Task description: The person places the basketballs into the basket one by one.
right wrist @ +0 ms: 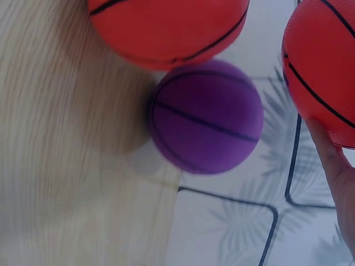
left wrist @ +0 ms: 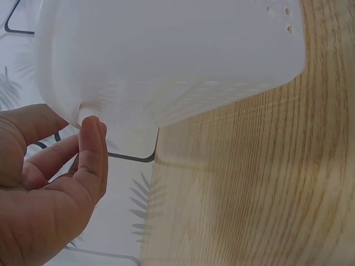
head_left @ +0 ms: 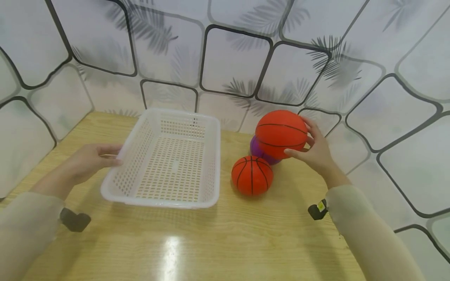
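My left hand (head_left: 87,162) grips the left rim of a white perforated plastic basket (head_left: 217,164); in the left wrist view the thumb and fingers (left wrist: 91,160) meet at its edge. Nothing lies inside the basket. On the right, my right hand (head_left: 318,152) holds a red toy basketball (head_left: 281,130) up off the table, with thumb and fingers spread around its right side. Below it, a second red basketball (head_left: 252,175) rests on the table. Behind that one sits a purple ball (right wrist: 208,116), partly hidden in the head view by the red balls.
Everything stands on a light wood-grain table (head_left: 225,242). A pale wall covering (head_left: 235,58) with dark outlines and leaf prints rises close behind and along both sides. Small dark devices (head_left: 318,210) are worn at both wrists.
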Demonstrator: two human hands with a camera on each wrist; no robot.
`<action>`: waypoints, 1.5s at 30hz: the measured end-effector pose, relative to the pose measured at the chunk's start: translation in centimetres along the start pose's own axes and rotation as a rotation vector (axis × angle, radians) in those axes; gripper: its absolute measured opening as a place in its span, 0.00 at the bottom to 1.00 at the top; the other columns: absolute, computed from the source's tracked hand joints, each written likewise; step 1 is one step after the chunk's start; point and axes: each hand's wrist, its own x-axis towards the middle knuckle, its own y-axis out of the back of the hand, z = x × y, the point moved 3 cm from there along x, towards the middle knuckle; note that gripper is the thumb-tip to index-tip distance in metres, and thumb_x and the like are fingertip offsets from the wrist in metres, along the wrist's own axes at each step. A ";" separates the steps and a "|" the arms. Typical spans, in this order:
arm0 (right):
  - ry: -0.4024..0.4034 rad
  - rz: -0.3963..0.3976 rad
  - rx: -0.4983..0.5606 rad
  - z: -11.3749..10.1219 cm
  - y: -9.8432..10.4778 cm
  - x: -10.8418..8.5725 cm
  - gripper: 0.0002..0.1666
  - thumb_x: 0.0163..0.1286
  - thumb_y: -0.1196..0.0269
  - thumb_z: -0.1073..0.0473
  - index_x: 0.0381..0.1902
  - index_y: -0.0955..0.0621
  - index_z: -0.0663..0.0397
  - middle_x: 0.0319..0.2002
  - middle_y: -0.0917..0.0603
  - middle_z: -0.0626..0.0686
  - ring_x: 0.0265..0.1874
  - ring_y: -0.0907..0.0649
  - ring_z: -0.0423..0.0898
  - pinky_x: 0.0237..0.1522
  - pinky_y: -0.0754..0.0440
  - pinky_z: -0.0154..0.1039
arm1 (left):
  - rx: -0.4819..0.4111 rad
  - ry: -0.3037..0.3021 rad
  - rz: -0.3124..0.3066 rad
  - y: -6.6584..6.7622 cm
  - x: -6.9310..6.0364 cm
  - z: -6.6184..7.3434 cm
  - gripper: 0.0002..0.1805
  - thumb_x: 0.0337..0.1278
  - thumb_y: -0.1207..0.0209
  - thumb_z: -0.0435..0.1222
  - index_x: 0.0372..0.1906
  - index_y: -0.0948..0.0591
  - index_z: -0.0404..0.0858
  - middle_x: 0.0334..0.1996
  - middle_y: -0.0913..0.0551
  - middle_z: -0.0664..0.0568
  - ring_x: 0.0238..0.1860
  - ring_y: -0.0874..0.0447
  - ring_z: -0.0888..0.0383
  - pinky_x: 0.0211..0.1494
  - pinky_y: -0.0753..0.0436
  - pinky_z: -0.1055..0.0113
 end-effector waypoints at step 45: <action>0.050 -0.092 0.055 -6.1 -20.8 9.3 0.56 0.46 0.22 0.50 0.70 0.39 0.30 0.64 0.32 0.42 0.52 0.25 0.47 0.47 0.20 0.42 | 0.055 -0.044 0.033 0.0 -0.1 0.0 0.36 0.59 0.38 0.39 0.67 0.37 0.26 0.61 0.32 0.28 0.62 0.38 0.31 0.62 0.43 0.33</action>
